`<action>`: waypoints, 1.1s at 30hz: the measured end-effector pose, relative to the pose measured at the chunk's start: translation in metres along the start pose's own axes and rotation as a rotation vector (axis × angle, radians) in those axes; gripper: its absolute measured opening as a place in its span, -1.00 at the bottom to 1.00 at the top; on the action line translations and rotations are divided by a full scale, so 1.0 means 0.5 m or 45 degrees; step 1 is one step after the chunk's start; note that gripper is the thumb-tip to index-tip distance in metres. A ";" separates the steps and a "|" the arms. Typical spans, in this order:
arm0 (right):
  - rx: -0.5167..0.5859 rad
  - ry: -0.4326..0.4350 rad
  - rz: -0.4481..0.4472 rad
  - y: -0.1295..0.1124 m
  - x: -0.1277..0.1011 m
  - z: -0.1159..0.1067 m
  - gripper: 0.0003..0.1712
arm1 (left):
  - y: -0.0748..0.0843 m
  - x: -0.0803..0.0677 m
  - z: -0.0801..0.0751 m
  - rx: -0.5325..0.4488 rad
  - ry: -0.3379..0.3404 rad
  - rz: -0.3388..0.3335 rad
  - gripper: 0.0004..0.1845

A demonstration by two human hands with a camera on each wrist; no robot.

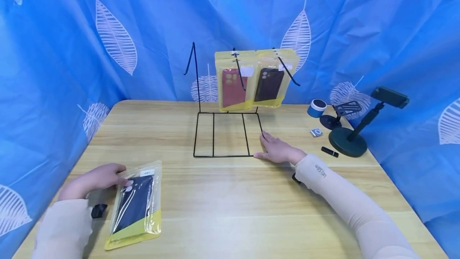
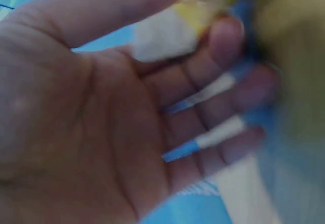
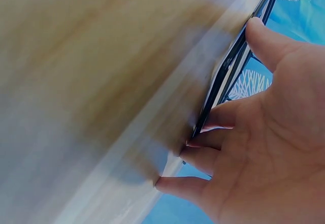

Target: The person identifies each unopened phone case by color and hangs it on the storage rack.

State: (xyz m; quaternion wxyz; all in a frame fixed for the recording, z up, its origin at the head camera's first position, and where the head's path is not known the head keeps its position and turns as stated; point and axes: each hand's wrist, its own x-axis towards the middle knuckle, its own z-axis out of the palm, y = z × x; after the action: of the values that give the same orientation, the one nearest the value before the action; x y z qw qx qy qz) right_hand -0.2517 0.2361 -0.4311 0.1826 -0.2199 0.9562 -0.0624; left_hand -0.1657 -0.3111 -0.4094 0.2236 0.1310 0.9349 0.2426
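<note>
My left hand [image 1: 95,180] sits at the near left of the wooden table [image 1: 230,203] and pinches the top left corner of a packaged dark phone case [image 1: 135,206] lying flat there. In the left wrist view, the bag's white and yellow header [image 2: 167,33] lies between thumb and index finger of that hand [image 2: 101,122]. My right hand [image 1: 276,150] rests flat at the front right corner of a black wire display stand [image 1: 223,156]. Its thumb touches the wire [image 3: 228,76] while the fingers [image 3: 203,158] lie on the tabletop. A red packaged case [image 1: 233,83] and a dark one [image 1: 269,85] hang on the stand.
The stand's left hook [image 1: 194,61] is bare. At the right stand a blue cylinder [image 1: 316,108], a small black holder [image 1: 339,113], a dark green phone stand [image 1: 347,141], a small square gadget [image 1: 316,132] and a black stick [image 1: 329,152]. Blue leaf-print cloth [image 1: 72,51] surrounds the table.
</note>
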 end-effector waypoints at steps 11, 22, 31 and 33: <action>0.017 0.020 -0.009 -0.009 -0.004 -0.004 0.06 | 0.122 0.050 0.023 -0.246 0.408 0.097 -0.70; 0.023 0.010 0.002 -0.007 -0.008 -0.004 0.05 | 0.297 0.047 -0.040 -0.996 0.933 0.694 -0.71; 0.021 0.023 -0.005 -0.003 -0.005 -0.002 0.07 | 0.392 0.071 -0.105 -1.151 1.004 0.996 -0.58; 0.034 0.019 -0.007 -0.004 -0.004 0.001 0.08 | 0.394 0.081 -0.113 -1.170 1.005 0.992 -0.58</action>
State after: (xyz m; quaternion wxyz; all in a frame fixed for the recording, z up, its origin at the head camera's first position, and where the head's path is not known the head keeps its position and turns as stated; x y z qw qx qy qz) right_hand -0.2491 0.2351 -0.4306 0.1781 -0.2195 0.9561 -0.0772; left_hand -0.2012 -0.1523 -0.2787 -0.2014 0.2503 0.6346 0.7029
